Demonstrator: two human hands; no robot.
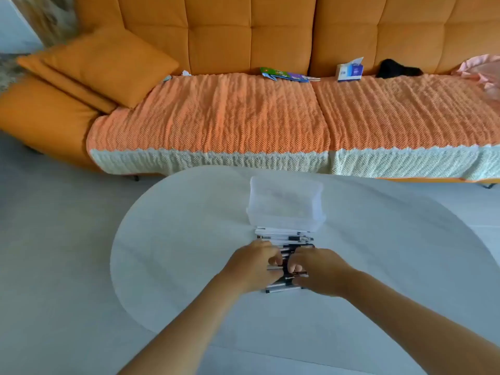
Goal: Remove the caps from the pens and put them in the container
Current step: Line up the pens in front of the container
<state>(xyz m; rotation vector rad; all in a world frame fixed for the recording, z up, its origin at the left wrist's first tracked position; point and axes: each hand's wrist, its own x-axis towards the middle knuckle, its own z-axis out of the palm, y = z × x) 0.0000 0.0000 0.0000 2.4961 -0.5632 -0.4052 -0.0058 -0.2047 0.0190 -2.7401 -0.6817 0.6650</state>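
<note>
A row of white pens with dark caps lies side by side on the white oval table, just in front of a clear plastic container. My left hand and my right hand meet over the middle of the row, fingers curled down onto the pens. Each hand seems to grip an end of one pen, though the fingers hide exactly what they hold. The nearest pens show under my wrists.
An orange sofa with a knitted orange cover stands right behind the table. On it lie an orange cushion, booklets, a small box, a black item and pink cloth. Grey floor surrounds the table.
</note>
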